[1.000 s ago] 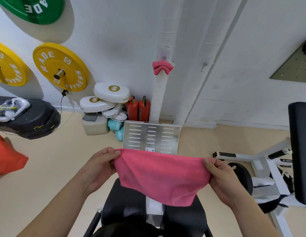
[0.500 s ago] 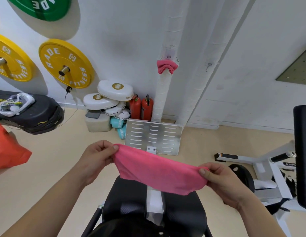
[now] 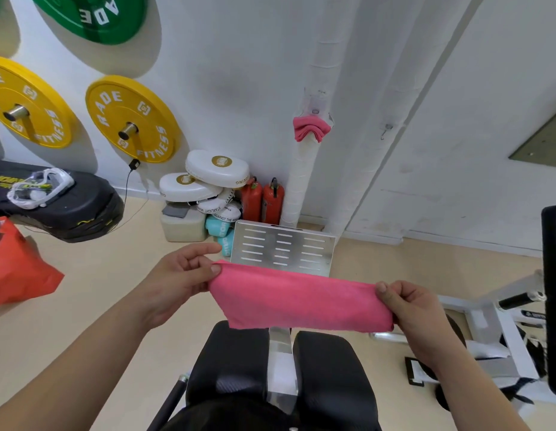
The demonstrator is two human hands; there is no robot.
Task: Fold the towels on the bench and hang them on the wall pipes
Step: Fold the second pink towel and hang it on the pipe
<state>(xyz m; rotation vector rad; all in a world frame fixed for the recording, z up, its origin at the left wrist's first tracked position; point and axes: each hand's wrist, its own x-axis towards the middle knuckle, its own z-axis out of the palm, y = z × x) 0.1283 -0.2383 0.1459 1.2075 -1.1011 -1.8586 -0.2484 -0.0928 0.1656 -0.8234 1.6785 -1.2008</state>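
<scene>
The left hand [image 3: 177, 281] pinches one end of the folded pink towel [image 3: 298, 298]; the right hand [image 3: 410, 309] pinches the other, above the black bench [image 3: 239, 362].

Both hands [image 3: 177, 284] [image 3: 410, 306] pinch towel [image 3: 301, 301] — taut

Green round weight plate [image 3: 93, 17] cut by your top edge, orange plastic bag [image 3: 18, 272] cut at left, black upright pad [image 3: 553, 290] cut at right, slotted metal footplate [image 3: 282, 244] partly hidden behind your folded pink towel [image 3: 301, 300].
</scene>
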